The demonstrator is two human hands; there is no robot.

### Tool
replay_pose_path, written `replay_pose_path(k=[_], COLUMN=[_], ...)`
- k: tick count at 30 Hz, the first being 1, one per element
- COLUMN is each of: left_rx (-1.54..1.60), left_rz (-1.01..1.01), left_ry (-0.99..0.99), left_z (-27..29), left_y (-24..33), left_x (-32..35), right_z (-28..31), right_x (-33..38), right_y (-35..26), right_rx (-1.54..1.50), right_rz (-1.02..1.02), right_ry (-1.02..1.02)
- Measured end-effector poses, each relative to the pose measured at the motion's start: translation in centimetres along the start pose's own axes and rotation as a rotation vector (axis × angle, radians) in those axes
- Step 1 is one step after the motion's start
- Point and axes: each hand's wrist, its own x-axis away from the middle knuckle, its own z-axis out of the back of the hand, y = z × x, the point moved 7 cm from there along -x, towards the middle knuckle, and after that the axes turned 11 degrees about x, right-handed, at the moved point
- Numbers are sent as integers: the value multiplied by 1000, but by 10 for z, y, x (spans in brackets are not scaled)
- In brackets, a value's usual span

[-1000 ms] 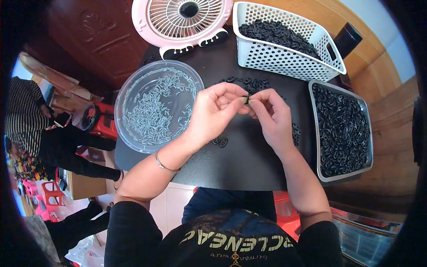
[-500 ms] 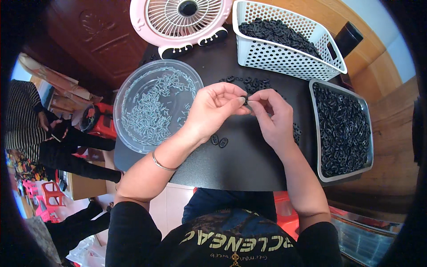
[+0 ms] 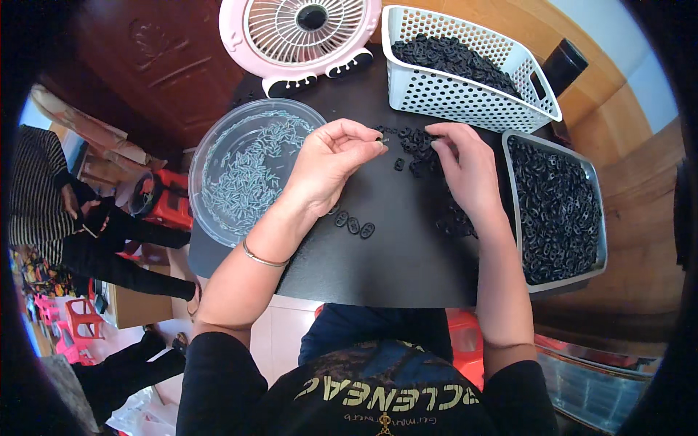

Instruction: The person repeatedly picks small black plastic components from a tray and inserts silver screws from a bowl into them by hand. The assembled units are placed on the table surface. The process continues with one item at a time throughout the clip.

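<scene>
My left hand [image 3: 327,160] is pinched shut on a small black piece [image 3: 379,138], with a thin pale pin showing at its tip. Over the right side of a loose pile of small black oval pieces [image 3: 418,149] is my right hand [image 3: 469,163], thumb and forefinger apart. Below my left hand, several black oval pieces with holes [image 3: 353,225] lie in a short row. Left of that hand stands a clear round tub [image 3: 200,207] of small grey-blue pins.
A white perforated basket [image 3: 465,107] of black pieces stands at the back. On the right is a metal tray [image 3: 513,211] full of black ovals. A pink fan [image 3: 231,36] and a black cylinder [image 3: 564,67] stand behind. Another person [image 3: 43,196] is at far left.
My hands have come apart: the left has moved left and slightly up with the black piece, the right has shifted up and right to the loose pile.
</scene>
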Motion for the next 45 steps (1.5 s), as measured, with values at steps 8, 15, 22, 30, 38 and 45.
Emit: replay_pose_path(k=[8, 15, 22, 30, 38, 45], left_rx=[30, -6, -120, -87, -147, -126], left_rz=[79, 70, 83, 74, 61, 57], left_ry=[-11, -35, -66, -1, -36, -71], left_z=[-11, -16, -16, -12, -13, -19], left_y=[-3, -6, -9, -11, -13, -18], left_x=[5, 6, 7, 4, 6, 6], right_z=[-30, -33, -29, -40, -41, -27], right_x=[6, 10, 21, 20, 24, 30], right_y=[-7, -5, -14, -20, -23, 0], right_rx=[304, 375, 297, 149, 251, -252], right_rz=[145, 113, 176, 269, 156, -21], right_ry=[-267, -334, -268, -198, -299, -169])
